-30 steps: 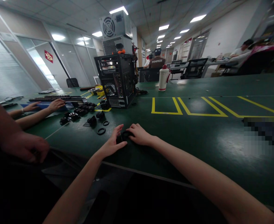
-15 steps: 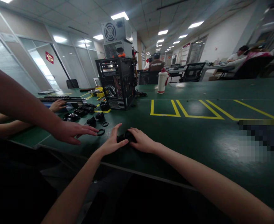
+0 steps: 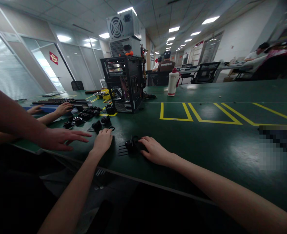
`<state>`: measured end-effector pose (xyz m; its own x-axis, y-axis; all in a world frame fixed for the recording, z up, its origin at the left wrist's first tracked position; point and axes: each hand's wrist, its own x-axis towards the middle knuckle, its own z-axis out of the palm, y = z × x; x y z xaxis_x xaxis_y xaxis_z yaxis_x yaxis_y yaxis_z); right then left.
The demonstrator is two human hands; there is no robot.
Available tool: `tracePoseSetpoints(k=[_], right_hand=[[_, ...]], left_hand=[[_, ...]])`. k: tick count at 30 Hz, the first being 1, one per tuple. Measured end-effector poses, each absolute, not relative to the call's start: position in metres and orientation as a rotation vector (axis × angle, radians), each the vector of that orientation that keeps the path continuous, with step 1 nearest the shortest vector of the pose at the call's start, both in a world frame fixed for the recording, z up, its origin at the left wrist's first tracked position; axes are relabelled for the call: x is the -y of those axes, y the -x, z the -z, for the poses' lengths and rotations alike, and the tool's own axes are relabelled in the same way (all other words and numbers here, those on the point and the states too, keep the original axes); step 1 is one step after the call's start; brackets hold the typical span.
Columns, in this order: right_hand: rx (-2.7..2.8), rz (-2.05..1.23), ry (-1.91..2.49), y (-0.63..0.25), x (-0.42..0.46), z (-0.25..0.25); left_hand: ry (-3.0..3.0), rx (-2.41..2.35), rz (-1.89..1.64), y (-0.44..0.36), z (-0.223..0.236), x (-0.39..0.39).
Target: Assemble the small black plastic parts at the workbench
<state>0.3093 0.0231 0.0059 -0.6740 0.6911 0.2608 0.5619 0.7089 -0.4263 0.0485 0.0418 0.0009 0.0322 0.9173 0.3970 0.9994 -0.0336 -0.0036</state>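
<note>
On the green table in front of me lies a black part with several thin prongs and an upright flange [image 3: 130, 145]. My right hand [image 3: 155, 151] is at its right end, fingers and thumb curled around the dark rounded end. My left hand [image 3: 103, 140] is palm down to the left of it, fingers bent together. Just past those fingertips a black ring [image 3: 112, 128] shows; whatever is under the fingers is hidden. Two similar black parts [image 3: 96, 125] sit beyond my left hand. A co-worker's hand [image 3: 62, 138] hovers left of mine, fingers stretched.
A black computer case [image 3: 124, 84] with metal power supplies [image 3: 122, 26] on top stands behind. More black parts [image 3: 87, 113] lie in a heap to the left, near another person's hands [image 3: 64, 109]. Further back are a white bottle [image 3: 173, 84] and yellow tape outlines [image 3: 177, 119].
My left hand has left the pronged part and moved left to where the nearer ring lay. My right hand stays at the part. The co-worker's hand has drawn back left.
</note>
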Motion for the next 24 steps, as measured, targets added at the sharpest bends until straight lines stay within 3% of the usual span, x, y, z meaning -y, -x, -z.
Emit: tracePoseSetpoints(k=[4,11,16,24], right_hand=[[2.508,-0.446,0.952,-0.319,-0.019,-0.006],[2.494,-0.506,0.965,-0.350,-0.011,0.001],[2.476,-0.506,0.975,-0.354,-0.009,0.004],[2.490,-0.485,0.960,-0.354,-0.007,0.004]], left_hand=[[2.039,2.016,0.338,-0.045,-0.004,-0.073],[2.150,1.954,0.670,-0.041,-0.014,-0.045],[1.762,2.168,0.494,-0.002,-0.006,-0.045],[2.042,2.246,0.331,0.002,0.002,-0.056]])
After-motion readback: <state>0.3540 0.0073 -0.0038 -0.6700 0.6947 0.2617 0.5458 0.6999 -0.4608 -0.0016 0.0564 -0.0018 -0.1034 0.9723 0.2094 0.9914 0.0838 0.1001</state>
